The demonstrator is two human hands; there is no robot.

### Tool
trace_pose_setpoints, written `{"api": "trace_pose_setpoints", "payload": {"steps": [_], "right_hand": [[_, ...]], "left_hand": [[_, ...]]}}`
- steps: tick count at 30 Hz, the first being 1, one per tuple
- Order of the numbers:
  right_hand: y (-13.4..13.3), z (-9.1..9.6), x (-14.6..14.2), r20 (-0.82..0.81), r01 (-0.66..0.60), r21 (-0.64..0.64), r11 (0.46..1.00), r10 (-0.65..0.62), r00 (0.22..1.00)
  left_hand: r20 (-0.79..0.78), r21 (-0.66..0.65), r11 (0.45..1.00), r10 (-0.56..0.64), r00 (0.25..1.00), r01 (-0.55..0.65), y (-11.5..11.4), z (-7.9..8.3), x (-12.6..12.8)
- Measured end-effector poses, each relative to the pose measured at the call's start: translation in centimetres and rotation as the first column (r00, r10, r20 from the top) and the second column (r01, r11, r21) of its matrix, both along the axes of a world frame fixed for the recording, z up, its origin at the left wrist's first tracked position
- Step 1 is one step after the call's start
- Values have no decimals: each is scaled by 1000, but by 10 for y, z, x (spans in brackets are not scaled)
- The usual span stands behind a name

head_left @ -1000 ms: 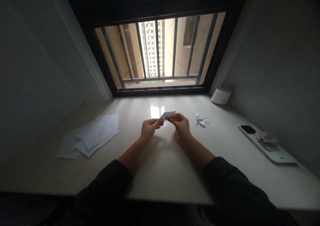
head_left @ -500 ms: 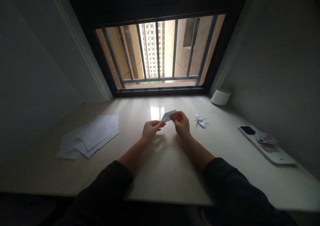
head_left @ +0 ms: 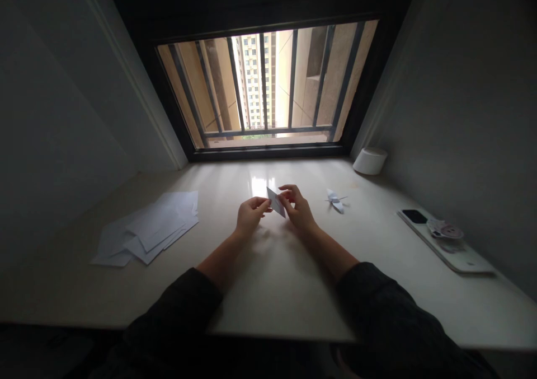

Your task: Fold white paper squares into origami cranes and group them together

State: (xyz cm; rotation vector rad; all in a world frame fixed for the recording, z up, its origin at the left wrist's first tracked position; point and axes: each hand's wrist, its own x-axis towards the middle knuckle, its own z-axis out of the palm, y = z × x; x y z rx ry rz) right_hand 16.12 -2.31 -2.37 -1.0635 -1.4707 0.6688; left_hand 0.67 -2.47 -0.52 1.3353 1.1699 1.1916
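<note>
Above the middle of the pale table (head_left: 268, 278), both hands hold a small folded piece of white paper (head_left: 275, 201). My left hand (head_left: 250, 213) pinches its left edge between thumb and fingers. My right hand (head_left: 297, 206) grips the right side, fingers curled round it. The piece stands tilted, one corner pointing down and to the right. A finished white paper crane (head_left: 336, 200) rests on the table just right of my right hand.
A loose pile of white paper sheets (head_left: 146, 229) lies at the left. A white round container (head_left: 369, 160) stands at the back right by the barred window (head_left: 268, 88). A phone (head_left: 444, 242) with a small round object on it lies at the right.
The folded paper has turned from lying nearly flat and pointing right to a steeper tilt. Both hands have drawn closer together around it.
</note>
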Motion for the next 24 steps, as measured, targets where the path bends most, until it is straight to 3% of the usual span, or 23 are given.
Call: {"api": "trace_pose_setpoints", "payload": {"steps": [4,11,18,24], "right_hand": [[4,-4,-2,-175,-113,-81,990,97,980],[-1,2,-3,-81,-115,-63,991,110,991],[-1,3,0,-56,-94,-62,994,91,994],[-1,3,-1,-87,-77,-79,994,70,994]], "left_hand": [[130,-11,996,88,988,-87,4,-2,-1],[265,-49,994,105,959,-95,3,-5,1],[69,181,983,5,998,-18,-2,-4,1],[-125,256,967,14,992,18,-3,2,-1]]}}
